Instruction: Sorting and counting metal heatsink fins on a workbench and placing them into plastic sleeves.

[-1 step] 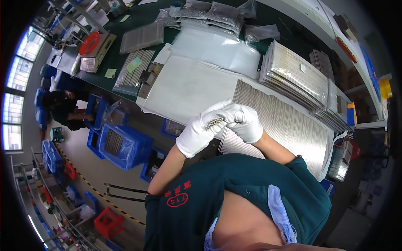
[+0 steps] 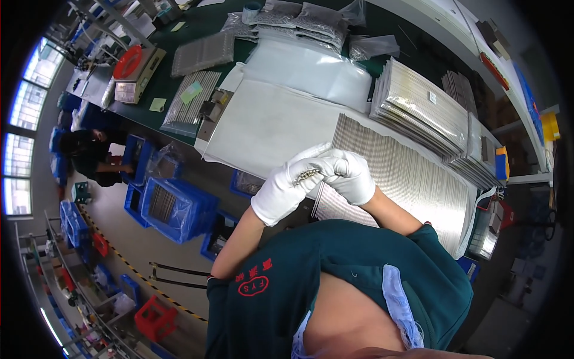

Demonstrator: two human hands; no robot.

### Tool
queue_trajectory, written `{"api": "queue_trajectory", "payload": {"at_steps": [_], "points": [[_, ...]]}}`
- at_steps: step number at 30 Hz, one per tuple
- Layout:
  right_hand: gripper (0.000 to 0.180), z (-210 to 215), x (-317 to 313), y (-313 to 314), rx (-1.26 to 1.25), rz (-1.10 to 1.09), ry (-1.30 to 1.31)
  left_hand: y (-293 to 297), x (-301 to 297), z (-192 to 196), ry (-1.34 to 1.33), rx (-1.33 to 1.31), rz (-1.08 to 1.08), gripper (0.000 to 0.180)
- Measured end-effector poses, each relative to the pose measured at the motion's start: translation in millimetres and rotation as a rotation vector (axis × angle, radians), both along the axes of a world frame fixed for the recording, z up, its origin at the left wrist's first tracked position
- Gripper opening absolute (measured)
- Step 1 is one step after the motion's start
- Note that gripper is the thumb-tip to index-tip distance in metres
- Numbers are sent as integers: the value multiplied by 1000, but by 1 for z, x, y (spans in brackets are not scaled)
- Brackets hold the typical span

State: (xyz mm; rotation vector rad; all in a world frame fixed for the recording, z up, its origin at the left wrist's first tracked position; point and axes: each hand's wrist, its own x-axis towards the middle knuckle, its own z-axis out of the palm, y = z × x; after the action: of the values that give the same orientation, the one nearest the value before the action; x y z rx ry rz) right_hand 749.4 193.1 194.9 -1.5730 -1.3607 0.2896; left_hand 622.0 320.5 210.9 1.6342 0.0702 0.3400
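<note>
At a worktable (image 2: 388,27), left hand (image 2: 286,186) holding metal pieces (image 2: 308,175), right hand (image 2: 354,178) against left.

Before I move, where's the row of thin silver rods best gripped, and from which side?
On the rods, probably the far part of the row's left end, coming from the left: they lie side by side, but that flank faces the flat white sheet, while the right hand hides nearer parts.

Grn bench (image 2: 200,27): wht sheet (image 2: 257,119) mid; row of metal strips (image 2: 412,179) R; wrapped stack (image 2: 421,99) beyond; bagged parts (image 2: 290,15) at back; scale (image 2: 148,66) w/ red dish (image 2: 127,61) L.
</note>
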Motion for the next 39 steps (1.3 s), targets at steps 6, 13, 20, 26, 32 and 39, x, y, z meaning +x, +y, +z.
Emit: {"api": "queue_trajectory", "payload": {"at_steps": [6, 13, 20, 26, 32, 39], "points": [[35, -46, -15, -10, -43, -216, 765, -2, -1, 2, 22, -7, -41, 14], [53, -99, -22, 4, -712, 213, 1811, -9, 1, 8, 154, -85, -119, 15], [21, -100, -13, 29, -373, 48, 2294, -15, 8, 3, 80, 127, -77, 15], [16, -135, 16, 55, -295, 64, 2591, -20, 7, 0, -49, 430, -207, 20], [30, -77, 50, 73, -84, 19, 1783, 25, -20, -10, 173, 935, -66, 58], [26, -85, 26, 65, -18, 197, 610, 24, 20, -7, 129, 381, 342, 57]]}}
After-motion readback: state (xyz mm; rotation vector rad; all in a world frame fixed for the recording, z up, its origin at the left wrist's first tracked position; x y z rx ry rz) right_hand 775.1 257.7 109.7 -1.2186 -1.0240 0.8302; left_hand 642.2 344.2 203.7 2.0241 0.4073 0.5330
